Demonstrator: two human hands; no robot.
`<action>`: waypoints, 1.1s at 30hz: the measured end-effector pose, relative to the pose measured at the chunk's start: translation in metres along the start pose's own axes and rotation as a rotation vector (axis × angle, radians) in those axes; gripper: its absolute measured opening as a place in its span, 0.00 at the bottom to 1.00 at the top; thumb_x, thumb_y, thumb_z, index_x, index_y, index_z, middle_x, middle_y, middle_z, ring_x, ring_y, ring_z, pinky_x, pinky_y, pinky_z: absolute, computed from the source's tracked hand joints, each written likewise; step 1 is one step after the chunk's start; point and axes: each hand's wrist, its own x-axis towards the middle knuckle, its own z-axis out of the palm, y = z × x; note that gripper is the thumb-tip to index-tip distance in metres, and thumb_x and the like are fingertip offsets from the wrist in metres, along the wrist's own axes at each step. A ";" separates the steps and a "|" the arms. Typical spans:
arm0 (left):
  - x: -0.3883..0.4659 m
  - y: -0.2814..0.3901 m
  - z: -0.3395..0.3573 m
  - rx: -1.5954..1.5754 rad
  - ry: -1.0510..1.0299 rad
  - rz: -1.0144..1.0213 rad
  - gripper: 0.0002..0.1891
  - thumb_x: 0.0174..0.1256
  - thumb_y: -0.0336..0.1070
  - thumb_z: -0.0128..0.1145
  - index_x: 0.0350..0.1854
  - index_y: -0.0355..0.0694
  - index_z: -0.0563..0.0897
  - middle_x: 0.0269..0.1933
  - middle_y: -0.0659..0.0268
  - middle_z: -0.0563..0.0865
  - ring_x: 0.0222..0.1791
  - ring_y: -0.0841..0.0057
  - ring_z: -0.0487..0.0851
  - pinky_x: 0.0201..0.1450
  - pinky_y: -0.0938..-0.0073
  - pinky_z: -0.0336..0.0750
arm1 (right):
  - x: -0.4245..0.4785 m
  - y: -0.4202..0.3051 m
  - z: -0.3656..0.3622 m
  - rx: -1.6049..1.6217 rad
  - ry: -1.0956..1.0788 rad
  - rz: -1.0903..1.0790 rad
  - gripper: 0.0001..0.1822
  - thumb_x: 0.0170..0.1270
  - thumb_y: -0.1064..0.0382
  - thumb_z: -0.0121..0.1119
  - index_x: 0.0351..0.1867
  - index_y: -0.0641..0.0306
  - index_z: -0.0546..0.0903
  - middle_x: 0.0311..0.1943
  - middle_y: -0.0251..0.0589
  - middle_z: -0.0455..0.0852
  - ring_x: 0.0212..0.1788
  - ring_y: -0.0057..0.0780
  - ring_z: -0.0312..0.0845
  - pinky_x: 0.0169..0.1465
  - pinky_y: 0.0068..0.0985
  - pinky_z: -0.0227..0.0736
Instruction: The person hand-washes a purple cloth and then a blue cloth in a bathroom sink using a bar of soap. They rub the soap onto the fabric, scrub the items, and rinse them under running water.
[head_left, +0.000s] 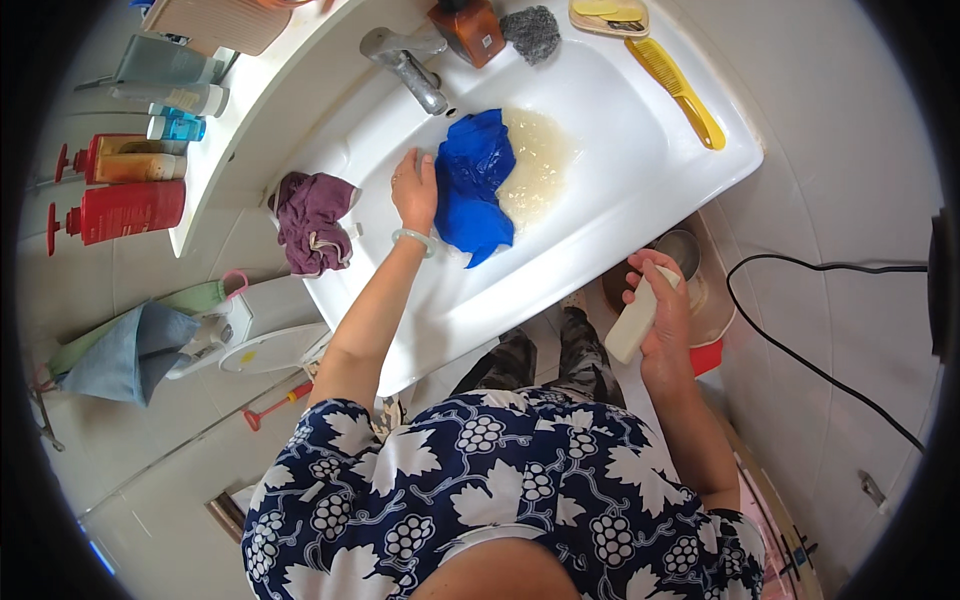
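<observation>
A wet blue cloth lies spread in the white washbasin, with cloudy, yellowish water pooled along its right side. At the cloth's left edge is my left hand, thumb apart from the fingers and nothing seen in its grasp. Whether the thumb touches the fabric I cannot tell. A pale green bangle circles that wrist. Out past the basin's front edge, my right hand grips a long off-white bar of soap, held tilted. A crumpled purple cloth sits on the basin's left rim.
A chrome faucet reaches over the basin. Behind stand an amber bottle, a grey scouring pad and a soap dish. A yellow comb rests on the right rim. Bottles line the left shelf. A black cable hangs right.
</observation>
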 end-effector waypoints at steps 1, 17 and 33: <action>-0.008 0.008 0.007 0.002 -0.042 0.076 0.28 0.75 0.52 0.52 0.69 0.38 0.76 0.67 0.45 0.79 0.68 0.50 0.76 0.72 0.57 0.67 | 0.000 0.003 -0.003 -0.006 0.010 -0.003 0.10 0.73 0.64 0.61 0.52 0.62 0.79 0.45 0.35 0.83 0.43 0.21 0.75 0.41 0.21 0.73; 0.034 0.028 0.042 -0.397 -0.530 -0.242 0.22 0.68 0.52 0.64 0.57 0.43 0.82 0.50 0.58 0.88 0.48 0.57 0.86 0.52 0.60 0.80 | -0.011 0.013 -0.022 -0.025 0.100 -0.001 0.10 0.73 0.64 0.60 0.51 0.61 0.80 0.46 0.36 0.83 0.42 0.21 0.76 0.40 0.21 0.73; -0.026 0.073 0.065 0.477 -0.332 0.290 0.28 0.61 0.54 0.66 0.60 0.46 0.80 0.55 0.47 0.82 0.56 0.50 0.81 0.52 0.50 0.77 | -0.001 0.025 -0.026 -0.011 0.114 0.053 0.10 0.72 0.65 0.62 0.51 0.60 0.80 0.45 0.35 0.84 0.42 0.20 0.77 0.40 0.22 0.73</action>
